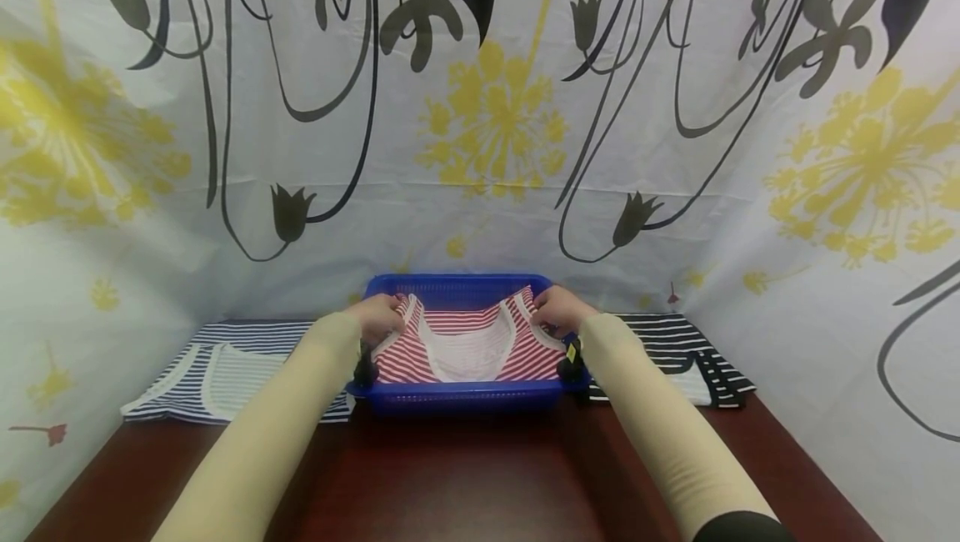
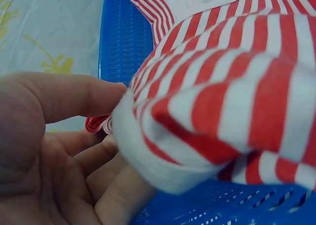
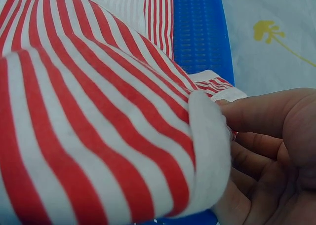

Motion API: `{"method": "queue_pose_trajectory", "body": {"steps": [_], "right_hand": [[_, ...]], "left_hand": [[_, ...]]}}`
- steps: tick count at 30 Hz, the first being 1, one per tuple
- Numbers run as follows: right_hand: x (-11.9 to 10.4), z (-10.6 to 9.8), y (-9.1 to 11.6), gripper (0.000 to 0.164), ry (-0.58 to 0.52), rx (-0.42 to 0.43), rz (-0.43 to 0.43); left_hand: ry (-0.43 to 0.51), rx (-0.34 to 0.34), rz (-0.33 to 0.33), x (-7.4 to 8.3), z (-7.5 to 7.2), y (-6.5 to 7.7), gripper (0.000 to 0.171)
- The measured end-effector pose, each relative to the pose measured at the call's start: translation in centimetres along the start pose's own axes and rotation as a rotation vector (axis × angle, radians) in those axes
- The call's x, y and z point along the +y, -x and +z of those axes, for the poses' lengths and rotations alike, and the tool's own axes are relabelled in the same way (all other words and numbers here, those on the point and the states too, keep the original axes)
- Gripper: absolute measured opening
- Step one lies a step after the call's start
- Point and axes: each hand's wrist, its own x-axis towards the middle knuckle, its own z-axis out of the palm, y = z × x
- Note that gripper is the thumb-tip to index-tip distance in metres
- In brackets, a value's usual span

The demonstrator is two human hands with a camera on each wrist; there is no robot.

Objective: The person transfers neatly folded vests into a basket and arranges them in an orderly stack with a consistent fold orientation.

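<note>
A red-and-white striped tank top point(image 1: 465, 346) with white trim lies spread across a blue plastic basket point(image 1: 465, 388). My left hand point(image 1: 377, 317) pinches its left shoulder near the basket's back left corner. At the opposite shoulder, my right hand point(image 1: 562, 311) pinches the fabric. The left wrist view has the thumb and fingers of the left hand point(image 2: 64, 151) on the white-bound armhole edge. Likewise, the right hand point(image 3: 276, 151) holds the white-trimmed edge in the right wrist view. The garment's lower part is hidden inside the basket.
To the left of the basket lies a navy-and-white striped garment point(image 1: 232, 375) on the dark red table point(image 1: 457, 475). A black-and-white striped garment point(image 1: 675, 350) lies at the right. Behind hangs a white curtain point(image 1: 360, 150) with flower prints.
</note>
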Motion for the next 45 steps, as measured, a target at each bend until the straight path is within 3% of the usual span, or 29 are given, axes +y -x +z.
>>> {"method": "queue_pose_trajectory", "body": {"steps": [7,16,20,24,30,36,40,45], "right_hand": [[-0.4,0.0,0.5,0.031,-0.005,-0.004,-0.001],[-0.3,0.0,0.8,0.041,0.007,-0.003,-0.028],[-0.3,0.1,0.7,0.005,0.001,-0.019,-0.037],[-0.1,0.0,0.5,0.031,0.006,-0.030,-0.036],[0.0,0.1,0.3,0.035,0.006,-0.036,-0.053],[-0.1,-0.1,0.9,0.006,0.020,-0.020,-0.046],[-0.2,-0.2,1.3,0.032,0.016,-0.010,-0.042],[-0.4,-0.2,1.5,0.041,-0.002,-0.001,-0.023]], "left_hand": [[-0.025,-0.020,0.013,0.0,-0.1,0.4,0.069],[-0.045,-0.045,0.020,0.7,-0.1,1.9,0.066],[-0.040,-0.045,0.009,0.8,-0.1,2.5,0.068],[-0.072,-0.043,0.005,1.0,-0.1,2.6,0.070],[-0.091,-0.063,0.005,1.2,-0.3,3.5,0.071],[-0.110,-0.102,0.036,1.8,-0.4,4.6,0.071],[-0.151,-0.087,0.047,2.1,-0.6,5.0,0.071],[-0.192,-0.080,0.061,2.4,-1.0,5.2,0.069]]}}
